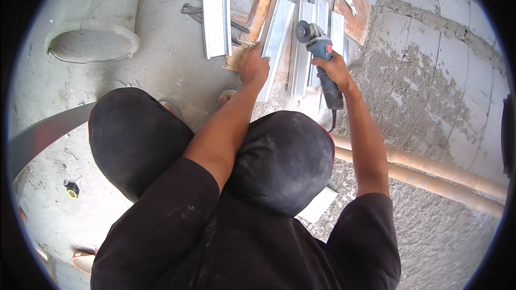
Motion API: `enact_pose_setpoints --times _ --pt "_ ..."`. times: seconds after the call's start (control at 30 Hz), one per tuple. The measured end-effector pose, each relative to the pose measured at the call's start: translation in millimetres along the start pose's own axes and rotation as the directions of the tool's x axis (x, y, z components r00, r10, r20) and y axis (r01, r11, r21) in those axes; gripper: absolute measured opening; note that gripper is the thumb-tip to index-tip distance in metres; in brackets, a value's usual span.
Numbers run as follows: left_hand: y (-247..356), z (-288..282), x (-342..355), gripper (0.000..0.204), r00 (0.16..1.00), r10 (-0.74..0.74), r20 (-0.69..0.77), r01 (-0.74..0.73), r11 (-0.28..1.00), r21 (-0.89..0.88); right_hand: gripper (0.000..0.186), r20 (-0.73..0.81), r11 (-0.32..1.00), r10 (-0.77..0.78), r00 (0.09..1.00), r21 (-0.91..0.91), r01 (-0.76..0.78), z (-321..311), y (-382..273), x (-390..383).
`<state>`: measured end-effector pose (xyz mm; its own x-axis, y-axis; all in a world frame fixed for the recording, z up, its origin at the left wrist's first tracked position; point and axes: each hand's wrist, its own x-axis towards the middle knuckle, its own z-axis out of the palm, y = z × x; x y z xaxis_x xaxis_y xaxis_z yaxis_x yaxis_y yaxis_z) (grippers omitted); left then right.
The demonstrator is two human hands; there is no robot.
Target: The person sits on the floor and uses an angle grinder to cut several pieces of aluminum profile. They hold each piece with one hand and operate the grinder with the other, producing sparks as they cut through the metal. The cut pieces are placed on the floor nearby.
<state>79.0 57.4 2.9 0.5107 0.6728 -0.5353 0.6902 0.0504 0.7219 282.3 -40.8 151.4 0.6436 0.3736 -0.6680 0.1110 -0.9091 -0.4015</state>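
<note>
Pointing disc away, slightly left: angle grinder, long axis slanting.

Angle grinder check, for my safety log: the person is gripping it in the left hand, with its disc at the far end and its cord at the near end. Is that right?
Not quite: the head view shows the right hand gripping the angle grinder, with its disc at the far end and its cord at the near end.

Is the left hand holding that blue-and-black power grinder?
No, the right hand is wrapped around the blue-and-black power grinder.
</note>
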Motion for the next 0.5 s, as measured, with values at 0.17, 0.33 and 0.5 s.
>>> enact_pose_setpoints --times 0.17,0.33,0.5 --pt "0.4 -13.5 3.9 0.056 0.996 0.026 0.089 -0.026 1.000 -0.002 0.043 0.030 0.997 0.011 0.999 0.081 -0.013 29.4 30.6 24.0" --pt "-4.8 -11.8 6.6 0.063 0.998 -0.004 0.056 0.005 1.000 -0.017 0.043 0.105 0.997 -0.061 0.993 0.063 0.055 31.6 19.0 36.6" --pt "4.3 -15.8 3.5 0.063 0.998 -0.002 0.061 0.002 1.000 0.010 0.036 0.100 0.997 -0.069 0.993 0.047 0.065 29.3 29.5 39.8"
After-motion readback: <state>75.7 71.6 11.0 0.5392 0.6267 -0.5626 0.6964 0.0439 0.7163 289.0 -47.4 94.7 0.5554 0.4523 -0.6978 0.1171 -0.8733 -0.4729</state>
